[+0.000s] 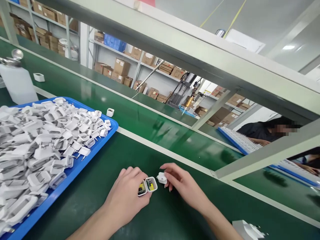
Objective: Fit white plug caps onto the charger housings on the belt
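Two white charger housings [151, 184], side by side with their open ends up, are gripped by my left hand [128, 193]. Circuit boards with yellow parts show inside both. A small white charger cap [162, 178] is pinched between the thumb and fingers of my right hand [183, 185], just right of the housings and apart from them. To the left, a blue tray [82, 163] is heaped with white plug housings [55, 130]. More white charger pieces [247, 230] lie at the bottom right, by my right forearm, partly cut off.
A white pump bottle [17, 81] stands at the far left. Single white housings [110, 112] lie beyond the tray. A metal frame [225, 173] rises on the right. Behind it sit co-workers [262, 130] with blue trays of white parts [237, 140].
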The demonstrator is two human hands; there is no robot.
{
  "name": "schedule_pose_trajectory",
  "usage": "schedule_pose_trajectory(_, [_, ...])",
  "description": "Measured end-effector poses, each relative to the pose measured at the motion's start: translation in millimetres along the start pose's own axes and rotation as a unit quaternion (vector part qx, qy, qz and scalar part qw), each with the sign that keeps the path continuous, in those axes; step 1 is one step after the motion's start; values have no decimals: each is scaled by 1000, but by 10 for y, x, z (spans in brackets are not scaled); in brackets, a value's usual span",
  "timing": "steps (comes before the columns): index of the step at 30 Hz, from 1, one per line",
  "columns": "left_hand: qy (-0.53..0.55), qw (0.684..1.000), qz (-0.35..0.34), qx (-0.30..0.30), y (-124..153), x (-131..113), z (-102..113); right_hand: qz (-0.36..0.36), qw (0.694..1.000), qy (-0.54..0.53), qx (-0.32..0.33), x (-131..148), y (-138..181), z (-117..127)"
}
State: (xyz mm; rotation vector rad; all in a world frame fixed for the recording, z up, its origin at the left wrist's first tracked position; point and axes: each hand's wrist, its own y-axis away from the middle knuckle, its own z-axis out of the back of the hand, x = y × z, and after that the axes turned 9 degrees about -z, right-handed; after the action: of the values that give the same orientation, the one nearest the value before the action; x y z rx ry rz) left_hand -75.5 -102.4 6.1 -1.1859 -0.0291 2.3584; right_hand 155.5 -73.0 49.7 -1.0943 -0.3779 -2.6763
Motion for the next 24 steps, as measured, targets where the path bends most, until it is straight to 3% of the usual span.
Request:
schedule_pose_trajectory(4, [-6,1000,10,8,-7,-3,-10,128,970,207,-14,-106,211,-105])
schedule_pose_trajectory(6, [-6,1000,12,14,-13,-8,-14,161,956,247,-4,-111,258,-126])
schedule_pose_trajectory(16, [-68,996,45,26,24,-42,-142,91,990,105,-22,-172,168,-209])
schedule_pose_trajectory(20, [-54,998,2,16,16,-29,-140,87,985,136,-62,-160,109,-239])
schedule_pose_trajectory(24, [-42,996,-50,56,-8,-61,-95,31,993,4,-115,-174,103,-196])
